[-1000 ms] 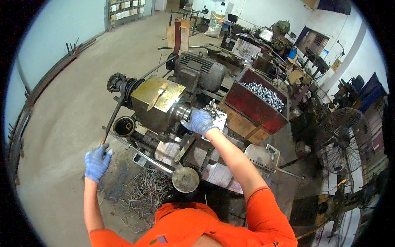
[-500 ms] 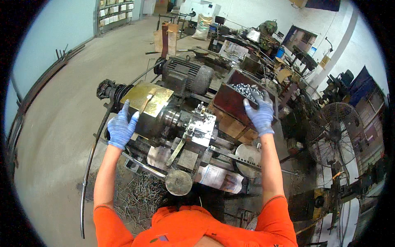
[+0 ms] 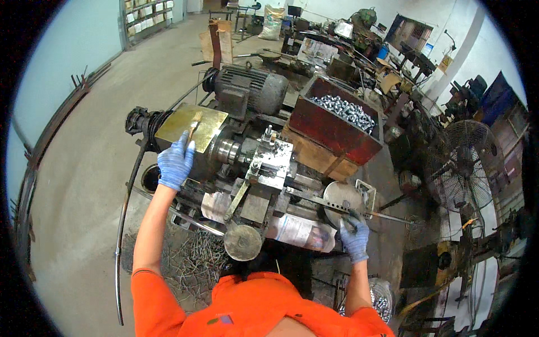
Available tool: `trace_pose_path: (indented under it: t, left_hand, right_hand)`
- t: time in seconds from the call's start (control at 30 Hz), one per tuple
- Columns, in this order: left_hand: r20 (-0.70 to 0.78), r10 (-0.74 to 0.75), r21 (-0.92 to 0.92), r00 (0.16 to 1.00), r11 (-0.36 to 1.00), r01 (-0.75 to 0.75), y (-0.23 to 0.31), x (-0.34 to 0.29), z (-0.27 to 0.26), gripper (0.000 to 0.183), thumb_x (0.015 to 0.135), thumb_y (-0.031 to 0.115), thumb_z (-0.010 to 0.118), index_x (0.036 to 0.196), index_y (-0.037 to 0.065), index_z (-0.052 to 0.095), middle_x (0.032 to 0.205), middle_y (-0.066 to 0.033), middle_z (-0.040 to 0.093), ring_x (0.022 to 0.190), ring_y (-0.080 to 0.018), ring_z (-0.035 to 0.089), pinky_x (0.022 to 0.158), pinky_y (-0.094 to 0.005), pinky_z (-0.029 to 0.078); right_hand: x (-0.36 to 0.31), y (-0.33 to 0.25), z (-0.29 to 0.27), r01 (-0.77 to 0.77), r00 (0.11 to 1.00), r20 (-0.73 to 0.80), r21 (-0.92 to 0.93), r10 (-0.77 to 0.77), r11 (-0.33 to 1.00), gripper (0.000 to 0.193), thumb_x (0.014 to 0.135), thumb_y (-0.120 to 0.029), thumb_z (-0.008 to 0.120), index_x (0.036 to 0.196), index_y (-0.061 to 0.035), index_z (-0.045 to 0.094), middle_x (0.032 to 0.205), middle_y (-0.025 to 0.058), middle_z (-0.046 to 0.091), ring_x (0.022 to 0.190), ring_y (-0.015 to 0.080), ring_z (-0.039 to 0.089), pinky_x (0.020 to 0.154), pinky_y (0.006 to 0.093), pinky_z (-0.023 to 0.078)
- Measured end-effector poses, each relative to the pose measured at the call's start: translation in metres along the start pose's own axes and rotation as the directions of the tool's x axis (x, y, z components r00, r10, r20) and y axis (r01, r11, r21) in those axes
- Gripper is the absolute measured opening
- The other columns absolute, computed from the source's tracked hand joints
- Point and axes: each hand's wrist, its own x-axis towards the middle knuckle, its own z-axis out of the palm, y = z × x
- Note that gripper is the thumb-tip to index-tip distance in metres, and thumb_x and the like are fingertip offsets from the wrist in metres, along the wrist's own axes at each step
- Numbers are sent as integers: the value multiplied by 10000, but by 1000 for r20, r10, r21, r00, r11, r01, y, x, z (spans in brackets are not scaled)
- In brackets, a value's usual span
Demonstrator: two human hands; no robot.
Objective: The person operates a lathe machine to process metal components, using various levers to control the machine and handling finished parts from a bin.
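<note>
The left grip (image 3: 175, 163), in a blue knitted glove, has finger and thumb at the handle of a flat paintbrush (image 3: 195, 123); whether they are clamped on it or merely beside it, I cannot tell. The brush lies on the brassy cover plate (image 3: 178, 122), bristles pointing away, probably so its handle faces the person. The right grip (image 3: 353, 240) is near the perforated bar (image 3: 313, 199) and round plate (image 3: 341, 195), fingers partly curled; I cannot tell if anything is held. Between the hands, the bright spindle nose (image 3: 227, 151) faces the tool block (image 3: 275, 163). Beyond, a red bin (image 3: 325, 127) of shiny metal parts (image 3: 345, 112) rests on a wooden support (image 3: 315, 155), apparently raising them within reach.
</note>
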Motion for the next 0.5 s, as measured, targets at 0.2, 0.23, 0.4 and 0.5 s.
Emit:
trace_pose_path:
  t: [0.2, 0.23, 0.4, 0.5]
  left_hand:
    - [-142, 146, -259, 979, 949, -179, 42, -25, -9, 250, 895, 236, 514, 1064, 78, 607, 751, -128, 624, 577, -301, 588, 522, -399, 455]
    - [-190, 182, -314, 965, 920, -235, 58, -31, -11, 240, 894, 232, 512, 1052, 79, 608, 740, -125, 618, 567, -299, 580, 515, -403, 449]
    - [17, 205, -274, 979, 942, -193, 96, -52, 16, 254, 891, 256, 486, 1036, 83, 601, 720, -110, 609, 578, -275, 592, 527, -392, 460]
    - [118, 193, -222, 974, 961, -163, 96, -56, 26, 250, 889, 248, 481, 1035, 84, 601, 717, -113, 616, 599, -272, 606, 543, -394, 470]
  right_hand:
    - [-37, 21, -7, -185, 983, 2, 25, 185, 982, 228, 704, -163, 736, 844, 9, 680, 961, 157, 654, 872, 252, 623, 784, 323, 480]
    - [-38, 22, -7, -192, 981, -5, 49, 193, 980, 225, 707, -160, 734, 846, 9, 681, 961, 158, 655, 873, 245, 623, 777, 318, 482]
    - [-31, -5, -11, -238, 969, 102, 132, 225, 962, 218, 726, -160, 726, 847, 15, 680, 896, 143, 668, 810, 216, 636, 719, 301, 491]
    - [-35, 4, -8, -203, 978, 84, 148, 192, 968, 213, 733, -171, 724, 835, 11, 682, 825, 128, 669, 746, 204, 639, 686, 296, 490]
